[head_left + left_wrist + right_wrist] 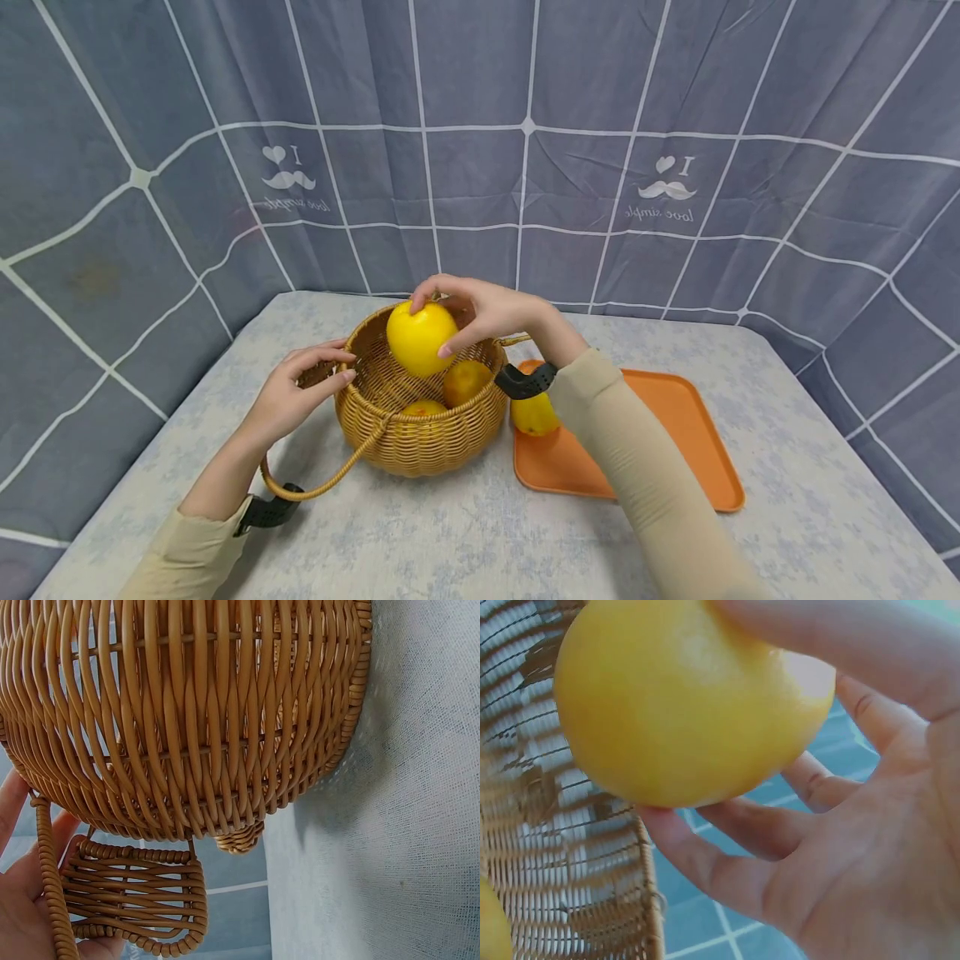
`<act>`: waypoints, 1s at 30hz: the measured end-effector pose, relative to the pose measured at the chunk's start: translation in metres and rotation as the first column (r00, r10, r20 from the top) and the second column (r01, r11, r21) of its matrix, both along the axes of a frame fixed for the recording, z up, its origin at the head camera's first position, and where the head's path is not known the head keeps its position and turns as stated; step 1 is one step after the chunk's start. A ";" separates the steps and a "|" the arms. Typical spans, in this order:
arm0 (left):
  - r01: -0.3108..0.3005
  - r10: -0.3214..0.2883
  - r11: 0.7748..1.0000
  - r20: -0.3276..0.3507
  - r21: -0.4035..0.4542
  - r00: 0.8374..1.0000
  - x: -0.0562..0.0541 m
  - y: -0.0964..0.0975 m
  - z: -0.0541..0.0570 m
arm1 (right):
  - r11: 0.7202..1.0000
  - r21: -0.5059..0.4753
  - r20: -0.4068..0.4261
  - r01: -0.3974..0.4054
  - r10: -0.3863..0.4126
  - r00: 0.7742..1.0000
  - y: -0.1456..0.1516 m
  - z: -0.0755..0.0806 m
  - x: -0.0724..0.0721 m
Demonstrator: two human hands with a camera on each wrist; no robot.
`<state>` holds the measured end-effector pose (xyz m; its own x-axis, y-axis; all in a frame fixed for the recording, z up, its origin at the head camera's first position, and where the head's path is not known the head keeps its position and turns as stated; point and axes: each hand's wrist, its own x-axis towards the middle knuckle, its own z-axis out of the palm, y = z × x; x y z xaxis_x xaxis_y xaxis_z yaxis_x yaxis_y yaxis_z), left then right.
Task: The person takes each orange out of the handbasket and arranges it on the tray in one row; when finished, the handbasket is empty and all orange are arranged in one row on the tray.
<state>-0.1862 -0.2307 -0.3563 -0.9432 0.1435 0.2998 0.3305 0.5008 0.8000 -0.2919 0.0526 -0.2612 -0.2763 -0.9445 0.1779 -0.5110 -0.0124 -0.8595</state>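
My right hand (487, 312) grips a large, smooth, round yellow fruit (422, 340) between thumb and fingers, over the mouth of a woven wicker basket (427, 446). In the right wrist view the same fruit (690, 705) fills the upper part, with fingertips against its underside. Inside the basket lie a yellow-orange fruit (467, 383) and another fruit (423, 408), partly hidden by the front rim. My left hand (296, 387) holds the basket's left rim, thumb and fingers at the edge. A wicker tab (135, 889) shows beside that hand in the left wrist view.
An orange tray (675, 417) lies right of the basket, partly under my right forearm. On its left side sits a yellow fruit (534, 415), partly covered by the wrist strap. The basket's handle (330, 483) hangs down at the front left. A grey-blue curtain (480, 183) stands behind the table.
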 end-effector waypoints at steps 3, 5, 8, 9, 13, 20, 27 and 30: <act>-0.003 0.003 1.000 -0.009 -0.004 1.000 0.000 0.000 0.000 | 0.993 -0.115 0.032 0.024 -0.020 0.999 0.019 -0.004 0.002; -0.002 0.002 1.000 -0.012 -0.003 1.000 0.000 0.000 -0.001 | 0.985 -0.162 0.045 0.062 -0.056 0.997 0.033 -0.008 0.002; 0.000 0.000 1.000 -0.013 0.002 1.000 0.000 -0.001 -0.001 | 0.970 -0.206 0.068 0.127 -0.116 0.991 0.056 -0.015 0.004; 0.000 0.000 1.000 -0.013 0.004 1.000 0.000 -0.001 -0.001 | 0.964 -0.219 0.077 0.150 -0.137 0.988 0.063 -0.017 0.005; -0.002 0.003 1.000 -0.019 0.014 1.000 -0.001 -0.001 -0.001 | 0.935 -0.282 0.118 0.216 -0.190 0.975 0.093 -0.027 0.010; -0.006 0.007 1.000 -0.018 0.014 1.000 -0.002 -0.002 0.000 | 0.900 -0.304 0.168 0.312 -0.272 0.947 0.143 -0.050 0.017; -0.008 0.009 0.999 -0.018 0.033 1.000 -0.003 -0.001 0.000 | 0.878 -0.270 0.165 0.396 -0.363 0.917 0.189 -0.081 0.020; -0.012 0.012 0.999 -0.016 0.034 1.000 -0.003 -0.001 0.000 | 0.876 -0.255 0.167 0.410 -0.378 0.911 0.202 -0.092 0.022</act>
<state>-0.1887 -0.2319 -0.3564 -0.9397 0.1217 0.3197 0.3378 0.4776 0.8111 -0.2695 0.2545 -0.3530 -0.6475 -0.6694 0.3642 -0.4276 -0.0764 -0.9007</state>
